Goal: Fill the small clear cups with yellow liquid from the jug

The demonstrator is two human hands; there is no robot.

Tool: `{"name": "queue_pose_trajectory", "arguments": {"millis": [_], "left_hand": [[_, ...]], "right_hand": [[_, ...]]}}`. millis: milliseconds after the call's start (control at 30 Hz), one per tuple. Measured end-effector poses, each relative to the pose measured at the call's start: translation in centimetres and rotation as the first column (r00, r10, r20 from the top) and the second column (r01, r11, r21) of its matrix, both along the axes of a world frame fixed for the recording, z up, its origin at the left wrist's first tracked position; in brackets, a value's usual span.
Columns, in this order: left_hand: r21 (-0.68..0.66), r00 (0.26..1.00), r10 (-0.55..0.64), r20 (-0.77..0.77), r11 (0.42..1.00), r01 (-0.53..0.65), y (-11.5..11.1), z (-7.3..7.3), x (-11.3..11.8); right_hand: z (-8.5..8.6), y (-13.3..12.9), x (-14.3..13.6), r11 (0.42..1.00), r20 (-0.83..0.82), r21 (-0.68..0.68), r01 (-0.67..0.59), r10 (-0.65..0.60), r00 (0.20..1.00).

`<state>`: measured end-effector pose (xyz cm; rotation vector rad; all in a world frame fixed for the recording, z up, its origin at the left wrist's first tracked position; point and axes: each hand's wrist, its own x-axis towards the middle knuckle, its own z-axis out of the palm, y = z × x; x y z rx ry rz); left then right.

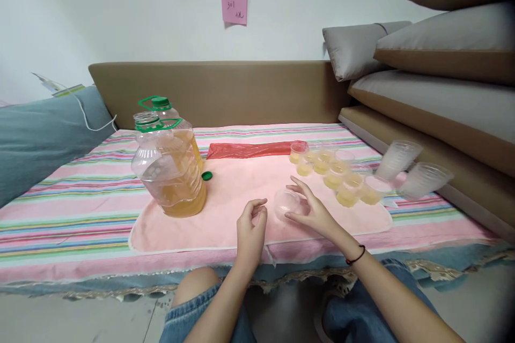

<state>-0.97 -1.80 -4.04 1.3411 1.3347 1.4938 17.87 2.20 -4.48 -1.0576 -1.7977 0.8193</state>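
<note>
My right hand (309,206) is curved around a clear plastic cup (284,204) over the front middle of the pink mat, thumb on the near side and fingers on the far side. The cup is see-through and its contents are hard to make out. My left hand (252,228) is just left of the cup, fingers bent and apart from the thumb, with nothing in it. To the left stands a large uncapped bottle (181,193) of amber liquid. Its green cap (206,176) appears loose on the mat beside it. Behind is a second bottle (161,103) with a green cap.
Several cups of yellow liquid (349,195) stand in rows on the right of the pink mat (169,233). Beyond them, two stacks of clear cups (426,179) lean over. A red plastic bag (253,150) lies along the back. Cushions (442,86) pile up at right.
</note>
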Motion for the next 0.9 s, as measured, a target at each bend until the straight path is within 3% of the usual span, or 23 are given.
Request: {"name": "queue_pose_trajectory", "arguments": {"millis": [233, 400, 500, 633, 900], "left_hand": [[0.055, 0.995, 0.104, -0.015, 0.993, -0.103, -0.3, 0.4, -1.2], [0.16, 0.959, 0.283, -0.034, 0.948, -0.274, -0.9, 1.6, -2.7], [0.23, 0.909, 0.416, -0.033, 0.888, -0.398, -1.3, 2.3, -4.2], [0.254, 0.838, 0.546, -0.005, 0.811, -0.527, -1.8, 2.4, -6.4], [0.115, 0.787, 0.614, 0.067, 0.778, -0.617, -3.3, 2.2, -10.5]], "right_hand": [[0.4, -0.8, 0.5, 0.995, 0.082, 0.087, 0.054, -0.062, 0.995], [2.3, -1.7, -1.6, 0.965, 0.09, 0.24, 0.106, -0.131, 0.987], [3.4, -1.7, -4.7, 0.955, 0.11, 0.296, 0.031, -0.066, 0.992], [3.9, -0.6, -10.0, 0.974, 0.034, 0.211, -0.082, 0.076, 0.997], [1.9, 4.5, -19.6, 0.972, -0.111, 0.081, -0.218, 0.227, 0.968]]}}
